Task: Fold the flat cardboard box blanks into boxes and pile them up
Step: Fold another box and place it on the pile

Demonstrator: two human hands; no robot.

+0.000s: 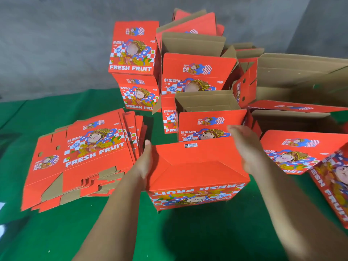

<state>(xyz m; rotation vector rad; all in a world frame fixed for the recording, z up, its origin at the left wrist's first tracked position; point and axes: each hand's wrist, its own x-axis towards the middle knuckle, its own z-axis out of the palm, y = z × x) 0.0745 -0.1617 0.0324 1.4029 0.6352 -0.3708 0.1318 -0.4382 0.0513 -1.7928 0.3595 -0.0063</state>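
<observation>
A red "FRESH FRUIT" box [197,176] stands upside down on the green cloth in front of me, its folded bottom flaps facing up. My left hand [144,162] presses flat against its left side. My right hand [244,147] lies against its right side, fingers straight. A stack of flat red blanks [82,157] lies to the left. Folded boxes are piled behind: two closed ones stacked [133,65], and open-topped ones [199,72] [209,121] in the middle.
The green cloth [56,232] covers the table. More red boxes lie at the right [293,147] and at the right edge [335,185]. A large brown carton [301,72] stands at the back right. A grey wall [56,44] is behind.
</observation>
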